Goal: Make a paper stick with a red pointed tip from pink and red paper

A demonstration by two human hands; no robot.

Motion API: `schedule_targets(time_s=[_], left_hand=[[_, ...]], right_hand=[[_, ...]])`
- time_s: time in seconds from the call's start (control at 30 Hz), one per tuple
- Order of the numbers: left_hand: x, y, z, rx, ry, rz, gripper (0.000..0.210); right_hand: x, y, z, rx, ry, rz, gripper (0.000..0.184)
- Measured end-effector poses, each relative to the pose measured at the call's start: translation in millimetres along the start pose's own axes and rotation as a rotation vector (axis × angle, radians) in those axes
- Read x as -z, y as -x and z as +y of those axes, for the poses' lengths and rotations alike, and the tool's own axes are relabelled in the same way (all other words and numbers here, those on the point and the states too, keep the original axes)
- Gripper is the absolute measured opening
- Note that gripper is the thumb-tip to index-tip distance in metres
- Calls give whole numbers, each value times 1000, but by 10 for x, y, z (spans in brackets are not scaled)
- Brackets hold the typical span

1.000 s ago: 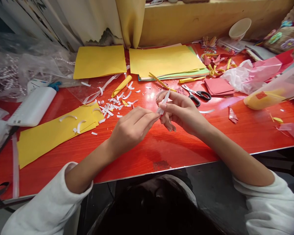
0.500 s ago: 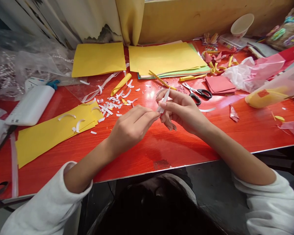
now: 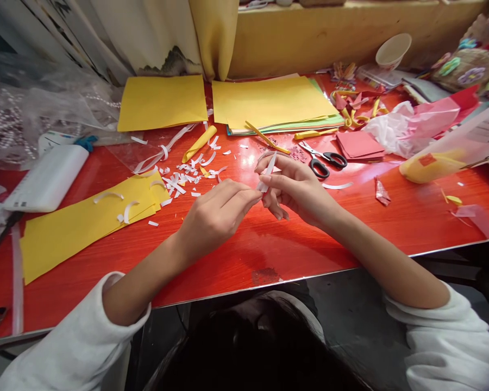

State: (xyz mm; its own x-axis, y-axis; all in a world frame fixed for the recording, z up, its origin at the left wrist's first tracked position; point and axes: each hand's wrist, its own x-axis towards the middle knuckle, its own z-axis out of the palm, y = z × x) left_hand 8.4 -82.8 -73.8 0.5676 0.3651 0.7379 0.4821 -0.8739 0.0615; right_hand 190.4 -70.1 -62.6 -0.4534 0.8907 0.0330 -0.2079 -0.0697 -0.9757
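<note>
A small folded piece of white paper [image 3: 271, 164], with a narrow point upward, is held above the table between my two hands. My right hand [image 3: 301, 187] is closed in a pinch on it, thumb against the forefinger. From the other side my left hand [image 3: 218, 209] pinches the paper's lower end, though its fingertips are partly hidden. Beyond my right hand lie black-handled scissors [image 3: 321, 160], blades parted. White paper scraps [image 3: 183, 179] are scattered beyond my left hand, near a rolled yellow paper [image 3: 199, 143].
Yellow sheets [image 3: 163, 103] and a stack of coloured paper [image 3: 269, 103] lie at the back of the red table [image 3: 212, 271]. Yellow strips [image 3: 85, 225] and a white power bank-like box [image 3: 49, 176] are left. Red paper squares [image 3: 361, 145] and a clear cup-like container [image 3: 424, 163] are right.
The view has shifted slightly, so the table's things appear a little lower and further left. Both hands keep their pinch on the folded paper, with hardly any visible change.
</note>
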Motion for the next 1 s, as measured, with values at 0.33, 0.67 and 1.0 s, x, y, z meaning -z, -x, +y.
schedule_targets(time_s=[0.33, 0.67, 1.0], left_hand=[[-7, -2, -18, 5, 25, -8, 11], [-15, 7, -29, 20, 43, -15, 11], [-18, 4, -17, 7, 14, -31, 11]], right_hand=[[-4, -6, 3, -23, -22, -7, 10], [-19, -10, -2, -50, -34, 10, 13], [-1, -9, 41, -58, -56, 9, 13]])
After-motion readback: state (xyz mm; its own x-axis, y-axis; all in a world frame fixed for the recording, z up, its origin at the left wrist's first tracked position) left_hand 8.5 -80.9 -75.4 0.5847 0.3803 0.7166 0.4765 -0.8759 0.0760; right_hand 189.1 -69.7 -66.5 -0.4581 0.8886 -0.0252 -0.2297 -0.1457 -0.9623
